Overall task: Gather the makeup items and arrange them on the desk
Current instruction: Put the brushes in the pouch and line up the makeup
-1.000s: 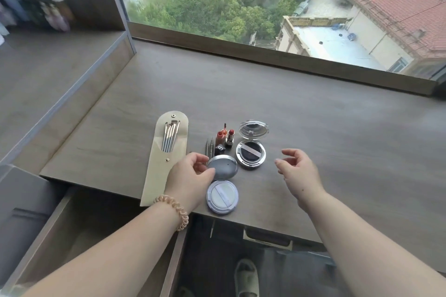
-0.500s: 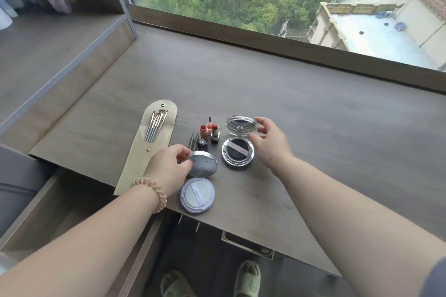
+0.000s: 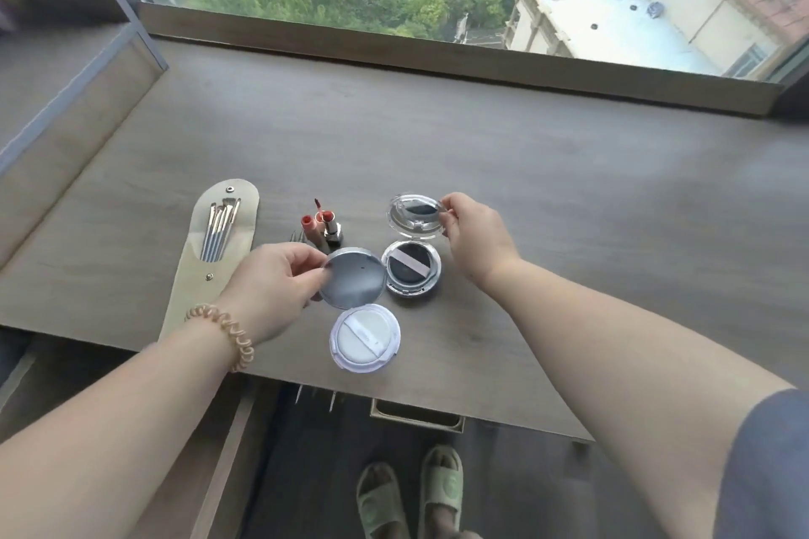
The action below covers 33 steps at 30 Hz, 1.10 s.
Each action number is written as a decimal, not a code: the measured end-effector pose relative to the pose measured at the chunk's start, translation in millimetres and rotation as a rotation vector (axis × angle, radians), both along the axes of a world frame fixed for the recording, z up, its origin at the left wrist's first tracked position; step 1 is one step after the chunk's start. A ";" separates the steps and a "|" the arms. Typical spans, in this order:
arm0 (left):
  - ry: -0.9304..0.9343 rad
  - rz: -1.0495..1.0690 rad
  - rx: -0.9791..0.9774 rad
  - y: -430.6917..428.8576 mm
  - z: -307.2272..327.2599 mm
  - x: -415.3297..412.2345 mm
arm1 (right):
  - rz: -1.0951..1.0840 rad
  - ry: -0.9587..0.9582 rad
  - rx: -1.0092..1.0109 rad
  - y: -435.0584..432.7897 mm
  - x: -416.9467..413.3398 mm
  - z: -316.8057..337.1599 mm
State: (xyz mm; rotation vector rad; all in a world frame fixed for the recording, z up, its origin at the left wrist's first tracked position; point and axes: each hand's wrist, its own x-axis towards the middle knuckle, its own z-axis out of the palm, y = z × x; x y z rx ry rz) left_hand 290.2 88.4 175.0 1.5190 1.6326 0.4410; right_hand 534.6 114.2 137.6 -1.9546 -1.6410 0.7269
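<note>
Two open cushion compacts lie near the desk's front edge. My left hand (image 3: pixel 276 289) pinches the raised grey lid (image 3: pixel 353 283) of the white compact, whose white puff base (image 3: pixel 364 338) rests flat. My right hand (image 3: pixel 475 234) holds the edge of the mirrored lid (image 3: pixel 416 215) of the black compact, with its dark base (image 3: pixel 410 268) in front of it. Red lipsticks (image 3: pixel 324 224) stand upright behind the grey lid. A beige brush pouch (image 3: pixel 210 249) with several brushes lies to the left.
The wooden desk (image 3: pixel 569 232) runs along a big window with a raised sill. An open drawer (image 3: pixel 131 429) sits below the desk at the left. A small handle recess (image 3: pixel 416 416) shows under the front edge. My feet in green slippers (image 3: pixel 411 490) stand on the floor.
My right hand moved in from the right and took hold of the black compact's mirrored lid. My left hand stays on the grey lid. The camera has tilted down.
</note>
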 end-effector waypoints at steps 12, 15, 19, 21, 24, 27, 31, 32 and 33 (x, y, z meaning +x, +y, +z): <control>-0.083 -0.189 0.033 24.8 5.6 141.5 | -0.277 -0.143 0.035 -80.6 153.0 13.9; -0.051 -0.231 0.041 24.5 -0.9 184.5 | -0.337 -0.118 0.064 -98.4 197.3 12.0; -0.015 -0.266 0.051 20.2 -4.6 240.0 | -0.352 -0.100 0.065 -116.3 254.2 4.1; 0.003 -0.255 0.054 15.7 -8.7 267.5 | -0.345 -0.093 0.065 -122.2 280.1 2.8; 0.033 -0.245 0.049 6.1 -14.0 308.3 | -0.318 -0.092 0.067 -129.8 317.8 -2.6; 0.051 -0.230 0.044 -0.6 -19.2 337.2 | -0.279 -0.086 0.079 -132.8 345.1 -5.8; 0.067 -0.189 0.044 -7.7 -25.5 366.6 | -0.225 -0.109 0.089 -134.1 375.8 -4.3; 0.073 -0.182 0.045 -9.1 -25.9 372.4 | -0.207 -0.119 0.090 -133.3 381.4 -4.1; 0.078 -0.178 0.046 -10.1 -26.0 377.4 | -0.192 -0.125 0.088 -132.6 385.4 -3.3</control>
